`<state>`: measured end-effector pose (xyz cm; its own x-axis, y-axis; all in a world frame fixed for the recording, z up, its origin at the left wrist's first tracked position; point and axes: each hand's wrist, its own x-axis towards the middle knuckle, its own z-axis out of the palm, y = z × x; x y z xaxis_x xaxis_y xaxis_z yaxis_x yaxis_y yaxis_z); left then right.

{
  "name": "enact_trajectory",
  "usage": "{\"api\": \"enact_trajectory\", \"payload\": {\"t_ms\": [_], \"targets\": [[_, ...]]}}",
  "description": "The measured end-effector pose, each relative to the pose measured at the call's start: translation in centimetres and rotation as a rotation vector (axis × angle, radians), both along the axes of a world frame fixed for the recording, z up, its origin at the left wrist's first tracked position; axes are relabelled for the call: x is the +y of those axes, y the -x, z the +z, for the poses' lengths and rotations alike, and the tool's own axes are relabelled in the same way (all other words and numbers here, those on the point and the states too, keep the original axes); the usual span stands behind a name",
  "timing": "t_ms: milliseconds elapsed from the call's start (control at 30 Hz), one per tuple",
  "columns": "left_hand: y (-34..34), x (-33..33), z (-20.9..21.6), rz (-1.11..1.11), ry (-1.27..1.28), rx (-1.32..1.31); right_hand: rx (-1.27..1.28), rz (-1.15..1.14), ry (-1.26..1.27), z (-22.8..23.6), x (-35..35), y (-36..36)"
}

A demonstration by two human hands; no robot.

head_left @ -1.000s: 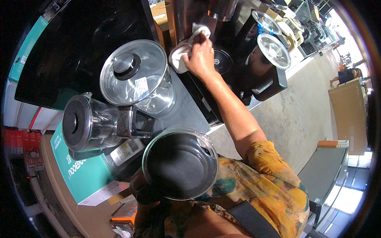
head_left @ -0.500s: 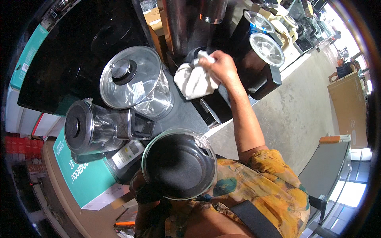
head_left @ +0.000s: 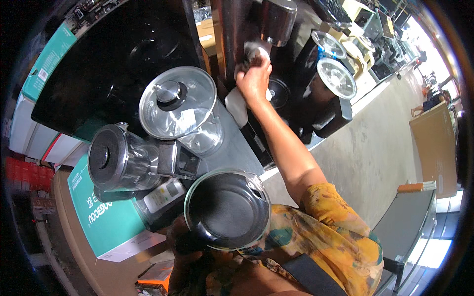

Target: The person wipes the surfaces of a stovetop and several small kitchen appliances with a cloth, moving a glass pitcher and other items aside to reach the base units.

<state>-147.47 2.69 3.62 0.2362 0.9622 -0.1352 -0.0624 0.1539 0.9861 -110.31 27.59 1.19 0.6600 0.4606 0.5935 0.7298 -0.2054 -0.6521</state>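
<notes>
My left hand (head_left: 178, 236), in shadow at the bottom, is closed round the black handle of a glass jug (head_left: 227, 209) with a dark inside. The jug's open mouth faces up, in front of my body. My right hand (head_left: 254, 81) stretches forward and grips a white cloth (head_left: 237, 107) against the upright part of a black appliance (head_left: 228, 44). Part of the cloth hangs down toward the appliance's base. Left of that arm stands a clear lidded glass pot (head_left: 207, 130), and a glass kettle (head_left: 136, 165) with a black lid is nearer me.
A white remote control (head_left: 164, 195) lies by the kettle, near a teal box (head_left: 96, 222). Two round clear lids (head_left: 336, 79) top black units at the right. A large glossy black panel (head_left: 98, 74) fills the far left. Grey floor (head_left: 365, 143) stretches along the right.
My right hand has moved forward and slightly left with the cloth, from above the appliance's base to its upright part. My left hand still holds the jug.
</notes>
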Motion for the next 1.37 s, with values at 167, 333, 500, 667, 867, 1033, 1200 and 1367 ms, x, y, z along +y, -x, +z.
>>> {"api": "enact_trajectory", "payload": {"t_ms": [167, 333, 500, 667, 867, 1033, 1200, 1367], "targets": [[-2.1, 0.6, 3.6, -0.148, -0.216, -0.081, -0.36, 0.267, 0.546, 1.2, -3.5, -1.0], [-1.9, 0.4, 2.8, -0.009, -0.227, 0.154, -0.467, 0.29, -0.232, 6.8, -6.5, 0.8], [-0.4, 0.6, 1.6, -0.078, -0.51, 0.349, -0.841, 0.207, -0.546, 15.3, -4.0, 1.7], [-0.3, -0.4, 2.6, -0.061, -0.523, 0.451, -0.958, 0.11, -0.325, 16.2, 0.4, 1.6], [1.3, -0.7, -0.7, -0.096, -0.178, 0.111, -0.901, 0.361, -0.194, 7.5, -0.5, 0.6], [-0.1, -0.5, 0.4, -0.115, -0.166, -0.208, -0.755, 0.472, 0.121, 1.7, -3.4, -0.4], [-0.7, -1.4, 0.5, 0.018, -0.094, 0.143, -0.323, 0.172, -0.118, 0.2, -5.2, -2.4], [-1.4, -2.1, 1.7, 0.111, 0.029, 0.031, -0.227, 0.022, -0.202, 1.5, -1.9, -5.7]]}}
